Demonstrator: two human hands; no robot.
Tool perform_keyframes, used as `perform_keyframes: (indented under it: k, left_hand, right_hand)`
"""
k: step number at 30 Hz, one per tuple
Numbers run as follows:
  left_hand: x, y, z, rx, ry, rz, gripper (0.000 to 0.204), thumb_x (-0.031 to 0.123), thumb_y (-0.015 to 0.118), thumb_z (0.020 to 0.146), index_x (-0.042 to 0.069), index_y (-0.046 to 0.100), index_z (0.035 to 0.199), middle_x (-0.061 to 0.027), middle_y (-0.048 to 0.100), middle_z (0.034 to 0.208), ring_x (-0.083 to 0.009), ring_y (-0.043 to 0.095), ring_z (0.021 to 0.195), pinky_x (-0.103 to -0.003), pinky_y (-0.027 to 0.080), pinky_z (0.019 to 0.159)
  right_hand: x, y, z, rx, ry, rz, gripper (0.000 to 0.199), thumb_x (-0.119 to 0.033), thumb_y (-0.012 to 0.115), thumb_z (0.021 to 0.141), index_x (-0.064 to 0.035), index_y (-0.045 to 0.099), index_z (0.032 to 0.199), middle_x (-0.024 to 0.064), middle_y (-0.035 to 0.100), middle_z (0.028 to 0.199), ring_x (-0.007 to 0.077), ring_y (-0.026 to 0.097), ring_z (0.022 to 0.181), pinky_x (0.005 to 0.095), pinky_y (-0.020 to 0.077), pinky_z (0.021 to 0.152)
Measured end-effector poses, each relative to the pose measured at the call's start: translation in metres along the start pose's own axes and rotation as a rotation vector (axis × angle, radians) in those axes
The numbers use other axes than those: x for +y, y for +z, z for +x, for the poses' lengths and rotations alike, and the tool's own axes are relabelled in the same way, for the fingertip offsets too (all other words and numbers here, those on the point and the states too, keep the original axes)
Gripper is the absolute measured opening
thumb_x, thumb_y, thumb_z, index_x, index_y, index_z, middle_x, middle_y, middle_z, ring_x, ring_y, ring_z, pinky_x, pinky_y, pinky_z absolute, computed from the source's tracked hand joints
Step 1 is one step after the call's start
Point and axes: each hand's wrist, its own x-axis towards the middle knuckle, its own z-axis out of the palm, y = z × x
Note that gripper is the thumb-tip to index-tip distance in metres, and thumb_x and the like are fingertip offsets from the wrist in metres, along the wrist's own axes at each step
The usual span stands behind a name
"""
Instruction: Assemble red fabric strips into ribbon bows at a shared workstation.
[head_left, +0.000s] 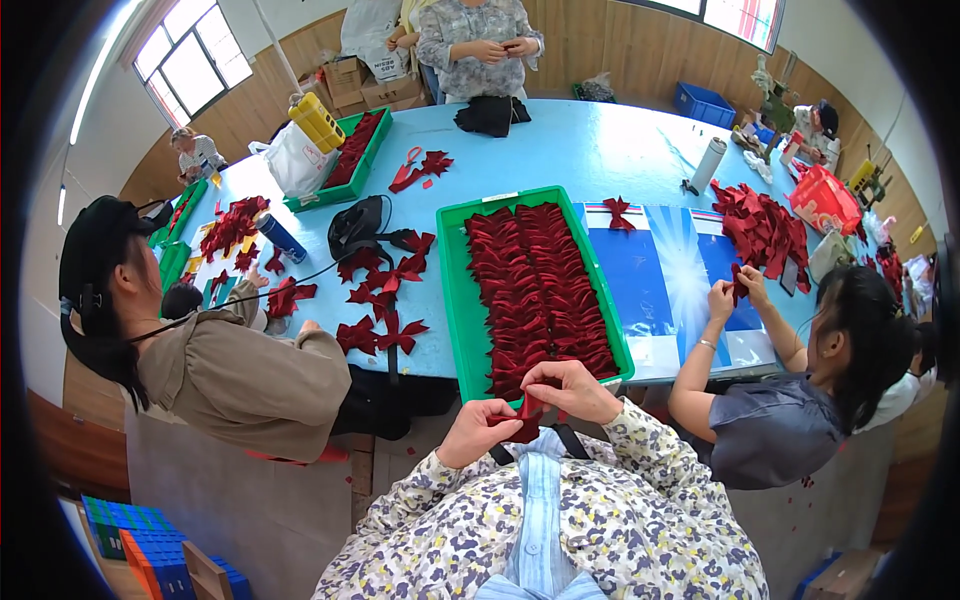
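Observation:
A small dark red fabric bow (522,428) is held between my two hands, just in front of my body. My left hand (475,432) pinches its left side with thumb and fingers. From above, my right hand (578,388) pinches the fabric near its upper part. Right beyond my hands lies a green plastic tray (453,290), its near edge close to my fingers. Two long columns of dark red bows (535,285), packed tightly side by side, fill the tray.
Loose red bows (385,330) lie left of the tray, near a black bag (357,228) and a blue can (280,238). A co-worker in brown (240,380) sits left, another in grey (780,430) right, handling a bow. A red bow pile (765,230) lies far right.

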Motion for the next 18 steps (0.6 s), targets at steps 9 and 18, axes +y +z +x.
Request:
perform_keyframes:
  k: [9, 18]
  left_hand:
    - [-0.0093, -0.0012, -0.0052, 0.011, -0.016, -0.013, 0.008, 0.008, 0.062, 0.083, -0.001, 0.062, 0.082, 0.0048, 0.057, 0.07, 0.0, 0.048, 0.064, -0.017, 0.037, 0.055]
    - [-0.0067, -0.0044, 0.0003, 0.006, -0.022, -0.011, 0.009, 0.008, 0.062, 0.083, -0.001, 0.062, 0.082, 0.0037, 0.058, 0.071, -0.0007, 0.049, 0.064, -0.017, 0.039, 0.055]
  right_hand:
    - [0.0071, 0.0062, -0.0005, -0.014, 0.004, 0.009, 0.013, -0.009, 0.056, 0.088, 0.0013, 0.061, 0.093, 0.0019, 0.062, 0.078, 0.0054, 0.056, 0.066, 0.0221, 0.0486, 0.056]
    - [0.0052, 0.0042, 0.0049, -0.015, 0.027, 0.021, 0.013, -0.009, 0.056, 0.088, 0.0016, 0.061, 0.093, 0.0021, 0.062, 0.077, 0.0057, 0.056, 0.065, 0.0221, 0.0486, 0.056]
